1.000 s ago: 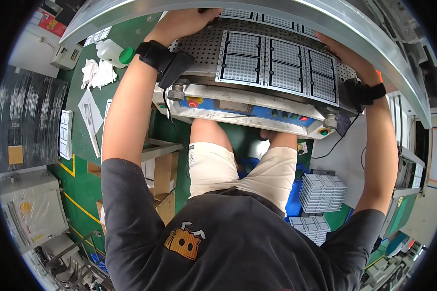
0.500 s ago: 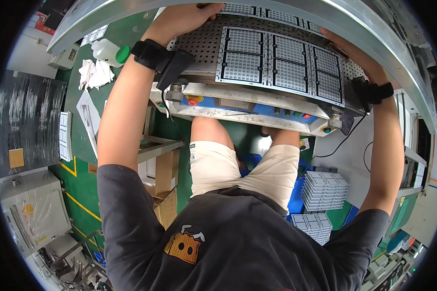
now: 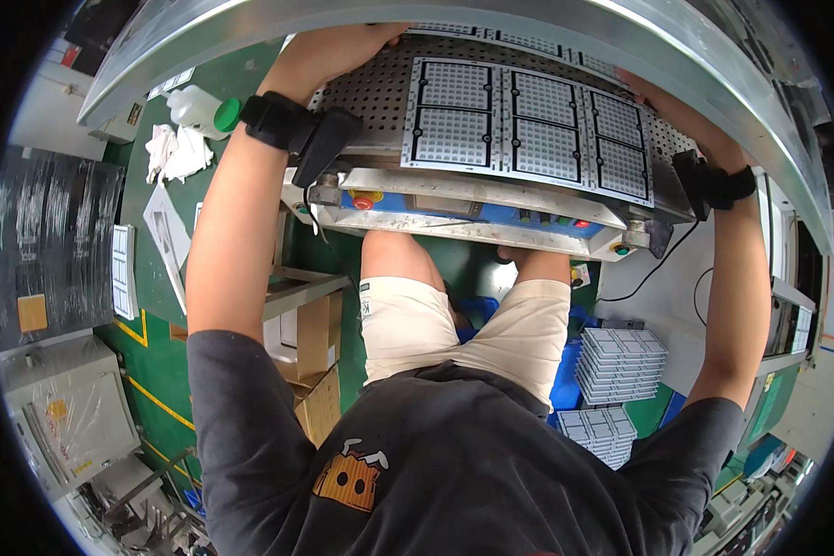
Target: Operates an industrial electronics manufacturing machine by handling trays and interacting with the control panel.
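Perforated bed [image 3: 375, 100]: far panel [image 3: 528, 43] flanked by left hand [image 3: 352, 48] and right hand [image 3: 663, 100]; closure of fingers can't be told. Far panel could be skewed into near panel [image 3: 544, 128] by uneven pushing.

Lane open on the perforated surface [image 3: 366, 104], between left wrist strap [image 3: 274, 120] and near grid panel [image 3: 528, 125]. Narrower strip visible between near panel and far grid panel [image 3: 526, 43]. Obstacle: metal beam [image 3: 713, 74] arches over the far side, hiding part of far panel and restricting access from above. Left hand [image 3: 352, 44] and right hand [image 3: 667, 100] obstruct far panel's ends. Metal fitting [image 3: 636, 233] juts at front right corner.
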A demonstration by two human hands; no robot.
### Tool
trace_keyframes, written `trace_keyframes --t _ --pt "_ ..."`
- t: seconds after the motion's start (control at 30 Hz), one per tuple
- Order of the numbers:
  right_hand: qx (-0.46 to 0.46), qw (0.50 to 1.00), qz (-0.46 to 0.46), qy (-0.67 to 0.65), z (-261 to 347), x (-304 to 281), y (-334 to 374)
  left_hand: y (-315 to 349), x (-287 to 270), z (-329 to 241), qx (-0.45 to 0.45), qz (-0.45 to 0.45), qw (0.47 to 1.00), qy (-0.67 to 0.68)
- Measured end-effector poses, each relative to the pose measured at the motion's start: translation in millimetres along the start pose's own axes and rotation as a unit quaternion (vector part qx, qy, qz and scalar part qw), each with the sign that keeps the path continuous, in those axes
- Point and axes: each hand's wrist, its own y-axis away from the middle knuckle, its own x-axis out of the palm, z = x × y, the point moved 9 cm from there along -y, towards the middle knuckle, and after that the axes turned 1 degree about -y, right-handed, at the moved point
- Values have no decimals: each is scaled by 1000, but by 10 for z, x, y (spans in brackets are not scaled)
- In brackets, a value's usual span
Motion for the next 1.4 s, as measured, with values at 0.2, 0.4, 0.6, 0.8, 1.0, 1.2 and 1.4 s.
trace_keyframes --t 0.2,0.4,0.6,0.8,1.0,1.2,1.4 --pt "7 1000 -15 24 -82 -114 73 99 33 167 -12 -4 1000 2" --pt "18 999 -20 41 -130 -133 75 223 30 394 -15 -44 998 -42" --pt "37 997 -19 71 -139 -215 142 66 246 392 -184 147 972 -16" --pt "1 994 -104 -24 246 -1146 1171 973 -828 -154 -260 -52 929 259" --pt "370 774 94 -505 126 -72 3176 2122 -382 -1134 -230 101 753 608" --pt "439 858 -90 -251 -448 1621 3666 2712 1265 -1635 -360 295 745 478" --pt "415 874 -184 -172 -435 1841 3570 2882 1843 -1770 -204 304 872 326"
